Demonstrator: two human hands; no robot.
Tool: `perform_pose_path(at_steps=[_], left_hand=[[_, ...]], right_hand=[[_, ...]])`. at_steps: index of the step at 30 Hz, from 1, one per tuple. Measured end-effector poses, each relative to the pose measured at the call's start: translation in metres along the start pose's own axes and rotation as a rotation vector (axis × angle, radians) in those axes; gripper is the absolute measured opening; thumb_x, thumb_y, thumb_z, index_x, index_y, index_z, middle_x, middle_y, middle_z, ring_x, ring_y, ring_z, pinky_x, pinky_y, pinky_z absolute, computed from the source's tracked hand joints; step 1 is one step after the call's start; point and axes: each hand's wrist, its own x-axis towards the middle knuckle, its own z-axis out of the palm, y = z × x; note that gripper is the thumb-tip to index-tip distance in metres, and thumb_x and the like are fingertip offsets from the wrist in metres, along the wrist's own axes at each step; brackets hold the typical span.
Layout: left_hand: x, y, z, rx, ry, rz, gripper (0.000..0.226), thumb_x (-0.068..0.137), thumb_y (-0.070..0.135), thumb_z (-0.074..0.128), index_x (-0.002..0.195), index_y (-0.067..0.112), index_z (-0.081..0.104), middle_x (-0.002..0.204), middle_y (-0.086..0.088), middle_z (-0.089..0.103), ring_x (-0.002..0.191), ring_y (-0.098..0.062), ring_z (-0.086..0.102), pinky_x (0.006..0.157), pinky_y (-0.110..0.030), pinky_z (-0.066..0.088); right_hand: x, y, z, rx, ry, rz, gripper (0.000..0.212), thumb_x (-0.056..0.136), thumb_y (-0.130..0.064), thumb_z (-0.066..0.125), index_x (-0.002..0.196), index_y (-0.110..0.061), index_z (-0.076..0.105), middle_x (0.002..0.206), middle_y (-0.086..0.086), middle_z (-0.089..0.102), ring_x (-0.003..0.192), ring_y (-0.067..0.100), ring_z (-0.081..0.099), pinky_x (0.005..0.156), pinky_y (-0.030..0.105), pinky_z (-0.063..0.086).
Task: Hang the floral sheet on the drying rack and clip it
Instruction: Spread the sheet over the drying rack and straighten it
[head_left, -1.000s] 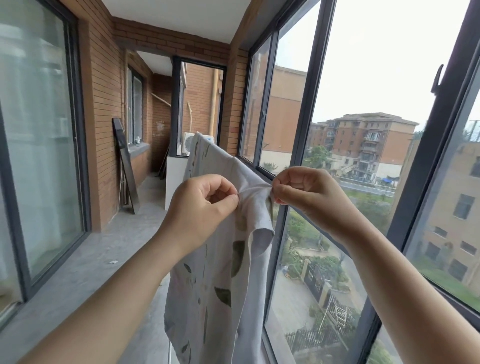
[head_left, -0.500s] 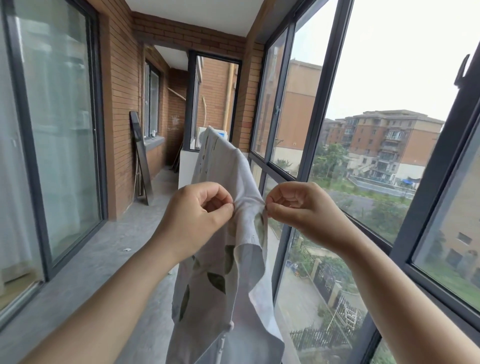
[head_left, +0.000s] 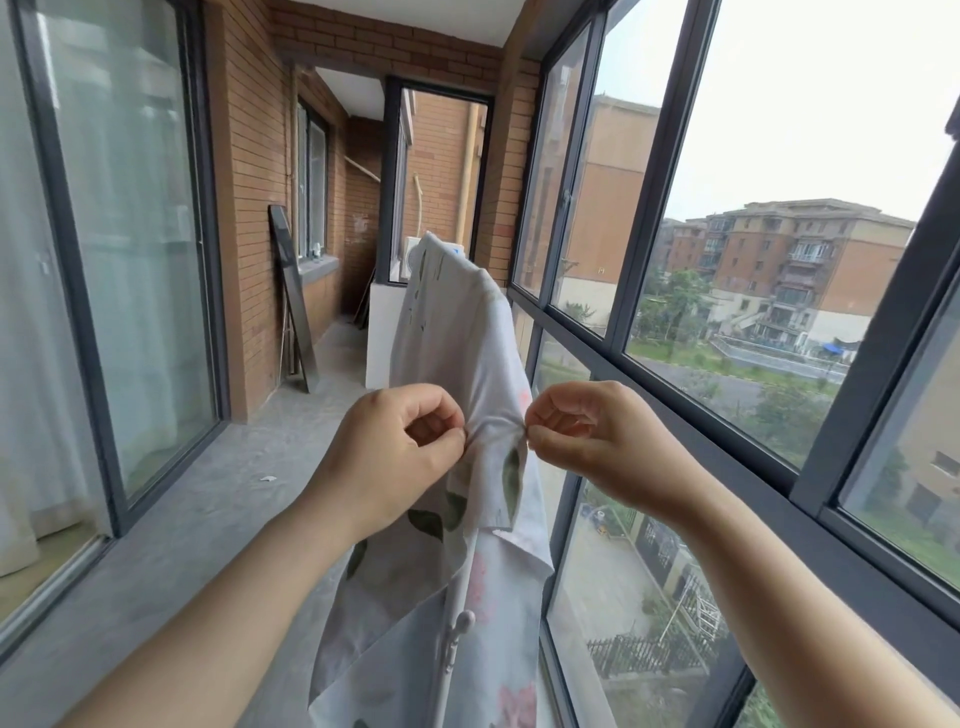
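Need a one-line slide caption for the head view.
Left hand and right hand pinch the top fold of the draped floral sheet beside the balcony windows.

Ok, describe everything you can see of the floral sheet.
The floral sheet is thin, pale grey-white fabric printed with green leaves and faint pink flowers. It hangs draped over a support running away from the camera, falling in loose folds on both sides. The left hand and right hand each pinch its top ridge at the near end. A white rack post shows beneath. No clip is visible.
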Motion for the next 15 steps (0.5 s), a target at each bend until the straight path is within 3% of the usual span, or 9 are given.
perform_pose_path(at_steps=[6, 10, 15], left_hand=[[-0.009, -0.012, 0.007, 0.012, -0.029, -0.027, 0.018, 0.078, 0.008, 0.067, 0.065, 0.02, 0.064, 0.063, 0.001, 0.064, 0.061, -0.015, 0.059, 0.06, -0.03, 0.049], [-0.015, -0.016, 0.01, 0.046, -0.039, -0.033, 0.019, 0.078, 0.009, 0.067, 0.064, 0.021, 0.063, 0.062, 0.003, 0.064, 0.059, -0.012, 0.058, 0.056, -0.023, 0.047], [-0.022, -0.024, 0.015, 0.08, -0.034, -0.037, 0.019, 0.077, 0.008, 0.067, 0.064, 0.021, 0.063, 0.062, 0.006, 0.063, 0.06, -0.011, 0.059, 0.055, -0.02, 0.046]], right_hand=[[-0.006, 0.007, 0.011, -0.03, -0.01, 0.006, 0.01, 0.082, -0.008, 0.067, 0.076, -0.015, 0.071, 0.069, -0.006, 0.07, 0.063, 0.001, 0.064, 0.065, 0.011, 0.05], [-0.011, 0.011, 0.019, -0.051, -0.009, -0.002, 0.01, 0.081, -0.007, 0.066, 0.077, -0.014, 0.071, 0.071, -0.006, 0.07, 0.066, 0.002, 0.064, 0.066, 0.008, 0.047], [-0.017, 0.018, 0.031, -0.14, 0.039, -0.056, 0.01, 0.078, -0.01, 0.065, 0.075, -0.019, 0.069, 0.071, -0.007, 0.068, 0.07, 0.004, 0.064, 0.069, 0.017, 0.051]])
